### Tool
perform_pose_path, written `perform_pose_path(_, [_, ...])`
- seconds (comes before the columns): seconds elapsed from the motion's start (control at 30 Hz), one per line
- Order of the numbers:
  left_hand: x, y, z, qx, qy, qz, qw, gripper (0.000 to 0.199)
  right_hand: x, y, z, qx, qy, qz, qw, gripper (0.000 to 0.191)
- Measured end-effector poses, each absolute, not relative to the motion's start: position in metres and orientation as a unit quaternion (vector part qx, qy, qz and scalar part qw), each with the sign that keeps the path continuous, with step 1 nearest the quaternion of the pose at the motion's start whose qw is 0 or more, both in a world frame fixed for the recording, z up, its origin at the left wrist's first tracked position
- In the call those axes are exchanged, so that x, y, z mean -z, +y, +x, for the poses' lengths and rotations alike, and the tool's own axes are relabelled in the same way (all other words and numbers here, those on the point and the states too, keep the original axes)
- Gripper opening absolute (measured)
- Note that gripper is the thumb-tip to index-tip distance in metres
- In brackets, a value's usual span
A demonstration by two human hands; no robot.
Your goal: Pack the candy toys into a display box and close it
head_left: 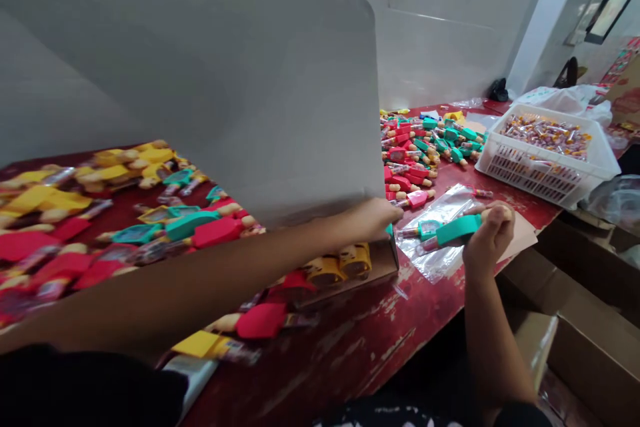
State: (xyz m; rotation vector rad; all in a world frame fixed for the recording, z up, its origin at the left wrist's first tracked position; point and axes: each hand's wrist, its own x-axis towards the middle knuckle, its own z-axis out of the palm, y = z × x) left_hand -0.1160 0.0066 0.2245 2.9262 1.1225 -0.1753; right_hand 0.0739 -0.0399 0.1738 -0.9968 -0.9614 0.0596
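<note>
My right hand [493, 233] is closed around the pale handle of a green plastic toy [457, 230], holding it above a clear plastic bag [437, 267]. Another green toy [429, 229] with a clear tube lies on that bag. My left arm stretches across the table, and my left hand [373, 219] is over the right end of an open cardboard box [383, 263]. Its fingers are blurred, and what they touch is unclear. Inside the box sit yellow toys [355, 260] with dark round windows. A large grey panel [280, 93] stands upright behind the box.
Red, yellow and green toys [200, 227] cover the left of the red table [350, 340]. Another pile [415, 153] lies beyond the panel. A white plastic basket [540, 167] of small tubes stands at the far right. Cardboard boxes [585, 320] are below the table's right edge.
</note>
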Motion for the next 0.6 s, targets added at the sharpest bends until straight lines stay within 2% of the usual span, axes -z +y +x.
perform_pose_path(0.07, [-0.222, 0.01, -0.117, 0.042, 0.387, 0.921, -0.002, 0.018, -0.166, -0.05, 0.051, -0.065, -0.445, -0.437, 0.779, 0.025])
perform_pose_path(0.17, [-0.22, 0.02, -0.12, 0.052, 0.406, 0.912, 0.005, 0.017, -0.138, -0.05, 0.018, -0.113, -0.518, -0.414, 0.74, 0.021])
perform_pose_path(0.33, [-0.227, 0.039, -0.118, 0.108, 0.435, 0.894, 0.004, 0.016, -0.097, -0.026, -0.008, -0.114, -0.591, -0.402, 0.69, 0.021])
perform_pose_path(0.47, [-0.231, 0.048, -0.107, 0.144, 0.41, 0.901, 0.0, 0.015, -0.095, -0.014, -0.006, -0.119, -0.625, -0.401, 0.659, 0.022])
perform_pose_path(0.6, [-0.221, 0.046, -0.106, 0.112, 0.411, 0.905, -0.017, 0.018, -0.103, -0.008, -0.008, -0.109, -0.631, -0.416, 0.646, 0.021])
